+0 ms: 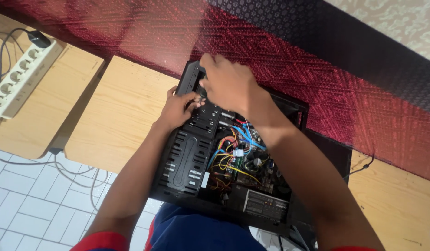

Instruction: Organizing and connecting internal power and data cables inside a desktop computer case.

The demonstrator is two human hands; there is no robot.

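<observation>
Open black metal computer case (191, 158) lies on its side across the light wooden worktop (117, 111), coloured wires (233, 155) showing inside. My left hand (177, 109) grips the case's upper drive-bay edge, fingers curled on it. My right hand (229, 83) is bent over the same corner, fingers tucked in; whatever they pinch is hidden. White power strip (22, 74) sits well apart, left.

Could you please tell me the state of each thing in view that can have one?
computer case: lying on its side, side panel off, wiring exposed.
power strip: on the wooden board, one black plug in.
left hand: resting on the drive bay.
right hand: fingers curled, reaching into the case's upper corner.
</observation>
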